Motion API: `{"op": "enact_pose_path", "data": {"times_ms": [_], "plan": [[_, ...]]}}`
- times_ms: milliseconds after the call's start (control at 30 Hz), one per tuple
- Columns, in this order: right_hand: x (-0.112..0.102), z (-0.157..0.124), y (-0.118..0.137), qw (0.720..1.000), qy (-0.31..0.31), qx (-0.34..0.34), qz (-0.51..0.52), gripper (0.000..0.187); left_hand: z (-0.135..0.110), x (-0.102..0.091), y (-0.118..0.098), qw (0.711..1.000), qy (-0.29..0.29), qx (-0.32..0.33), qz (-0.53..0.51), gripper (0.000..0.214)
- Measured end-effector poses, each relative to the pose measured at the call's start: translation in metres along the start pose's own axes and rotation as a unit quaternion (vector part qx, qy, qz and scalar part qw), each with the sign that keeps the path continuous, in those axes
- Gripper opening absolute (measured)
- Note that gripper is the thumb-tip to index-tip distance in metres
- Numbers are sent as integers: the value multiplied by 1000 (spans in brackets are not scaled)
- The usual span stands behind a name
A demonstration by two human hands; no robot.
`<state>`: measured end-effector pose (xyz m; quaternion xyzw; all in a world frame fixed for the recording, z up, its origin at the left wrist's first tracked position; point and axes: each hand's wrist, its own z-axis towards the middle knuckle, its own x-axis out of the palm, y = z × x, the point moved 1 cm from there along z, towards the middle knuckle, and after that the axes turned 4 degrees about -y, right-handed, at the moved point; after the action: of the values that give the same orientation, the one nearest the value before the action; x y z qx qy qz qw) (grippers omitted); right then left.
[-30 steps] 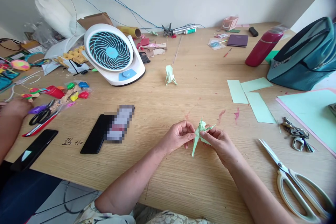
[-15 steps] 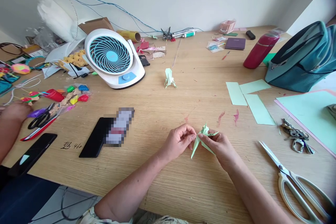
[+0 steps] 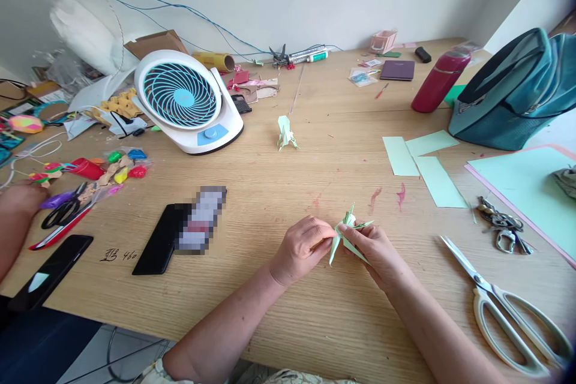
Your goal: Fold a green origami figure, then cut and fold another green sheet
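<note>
A pale green folded paper figure [image 3: 349, 221] with several narrow pointed limbs is held above the table's front half. My right hand [image 3: 374, 252] grips its body between thumb and fingers. From the other side, my left hand [image 3: 303, 249] pinches at a limb on the figure's left; the fingers partly hide that spot. A similar pale green folded paper figure [image 3: 285, 133] stands on the table farther back. Three green paper rectangles [image 3: 440, 183] lie to the right, and large scissors [image 3: 490, 294] rest beside my right forearm.
A white fan [image 3: 189, 102] stands at the back left, near two phones [image 3: 157, 240]. Keys [image 3: 504, 225], large paper sheets [image 3: 526, 180], a red bottle [image 3: 441, 81] and a teal bag [image 3: 504, 96] are on the right. Another person's arm [image 3: 15, 210] rests at the left edge by small scissors [image 3: 63, 213].
My left fingers have shifted slightly on the limb, with the hand turned more back-upward. My right hand keeps its grip. The whole view has moved a little, so the surroundings appear farther left.
</note>
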<state>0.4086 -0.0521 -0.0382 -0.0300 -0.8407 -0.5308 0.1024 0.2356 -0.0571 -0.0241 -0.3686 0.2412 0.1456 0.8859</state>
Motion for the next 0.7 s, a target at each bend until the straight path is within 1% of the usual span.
{"op": "enact_pose_path", "data": {"times_ms": [67, 133, 233, 333, 433, 533, 600, 700], "plan": [[1, -1, 1, 1000, -3, 2, -2, 47, 0, 0, 0, 999, -7, 31, 19, 12], [2, -2, 3, 1000, -5, 2, -2, 48, 0, 1, 1, 998, -7, 47, 32, 13], [3, -3, 4, 1000, -5, 0, -1, 47, 0, 2, 1, 999, -15, 41, 29, 14], [3, -3, 3, 1000, -3, -10, 2, 47, 0, 3, 0, 1000, -18, 15, 1, 13], [2, -3, 3, 1000, -2, -28, 3, 43, 1, 3, -3, 998, -27, -31, -44, 8], [3, -3, 3, 999, 0, -52, -4, 40, 4, 5, -7, 990, -44, -97, -87, 8], [3, -3, 4, 998, -2, -68, -15, 41, 4, 7, -9, 980, -51, -151, -119, 9], [5, -4, 5, 996, -9, -86, -30, 42, 3, 11, -9, 955, -55, -239, -167, 13]]}}
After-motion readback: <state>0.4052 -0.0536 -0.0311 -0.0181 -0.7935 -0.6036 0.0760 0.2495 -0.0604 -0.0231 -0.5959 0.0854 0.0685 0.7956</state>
